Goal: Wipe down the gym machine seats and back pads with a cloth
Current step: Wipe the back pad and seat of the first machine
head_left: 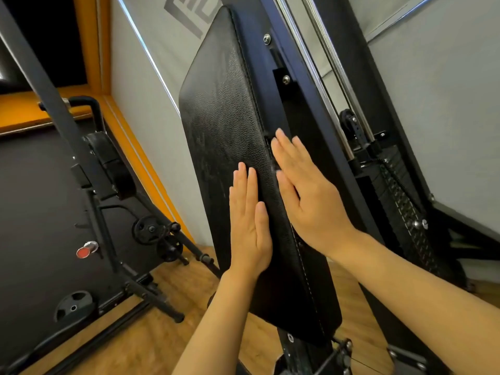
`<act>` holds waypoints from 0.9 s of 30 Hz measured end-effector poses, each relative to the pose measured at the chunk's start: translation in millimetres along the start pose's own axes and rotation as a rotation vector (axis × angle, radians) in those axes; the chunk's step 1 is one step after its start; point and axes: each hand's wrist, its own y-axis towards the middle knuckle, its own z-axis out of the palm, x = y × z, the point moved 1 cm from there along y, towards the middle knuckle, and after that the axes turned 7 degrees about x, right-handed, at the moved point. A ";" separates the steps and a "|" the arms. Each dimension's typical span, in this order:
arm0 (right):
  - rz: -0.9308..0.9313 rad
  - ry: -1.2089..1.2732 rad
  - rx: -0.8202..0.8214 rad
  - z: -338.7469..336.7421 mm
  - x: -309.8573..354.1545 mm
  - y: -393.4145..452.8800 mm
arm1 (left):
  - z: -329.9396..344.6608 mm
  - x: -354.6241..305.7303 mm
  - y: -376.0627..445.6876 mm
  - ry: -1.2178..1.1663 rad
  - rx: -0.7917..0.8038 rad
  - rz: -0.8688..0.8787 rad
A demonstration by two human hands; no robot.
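Back pad | left hand, right hand flat on it

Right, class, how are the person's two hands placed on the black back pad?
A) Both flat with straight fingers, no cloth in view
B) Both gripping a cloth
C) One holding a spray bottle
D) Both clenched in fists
A: the left hand and right hand lie flat, fingers straight, against the back pad, and no cloth shows.

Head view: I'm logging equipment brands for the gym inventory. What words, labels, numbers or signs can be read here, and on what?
None can be read.
Wall graphic: grey angular shapes, cut off by the frame's top edge; no letters can be made out.
Back pad: no label or print visible.
Weight plates: any markings too small to read.
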 end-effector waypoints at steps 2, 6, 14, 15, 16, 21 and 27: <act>0.029 -0.001 -0.055 1.4 1.9 7.7 | 0.0 -0.3 0.3 -0.004 -0.001 0.002; -0.013 -0.023 -0.014 6.0 2.8 -43.9 | 2.1 -0.1 0.2 -0.021 -0.015 0.018; -0.027 -0.028 0.087 6.3 0.1 -71.7 | 1.2 -1.8 -2.1 -0.031 -0.013 0.000; -0.010 -0.023 0.078 4.8 -0.3 -58.4 | 1.2 -0.8 -2.6 -0.025 -0.011 0.008; 0.017 -0.015 0.071 3.0 -1.5 -43.7 | 1.4 -0.1 -2.9 -0.022 -0.008 0.012; 0.075 -0.031 0.006 1.6 -5.0 -12.7 | 1.3 -0.7 -2.9 -0.020 0.000 0.004; -0.031 -0.030 0.083 8.0 0.5 -97.6 | 5.9 0.8 -3.4 -0.027 -0.037 0.018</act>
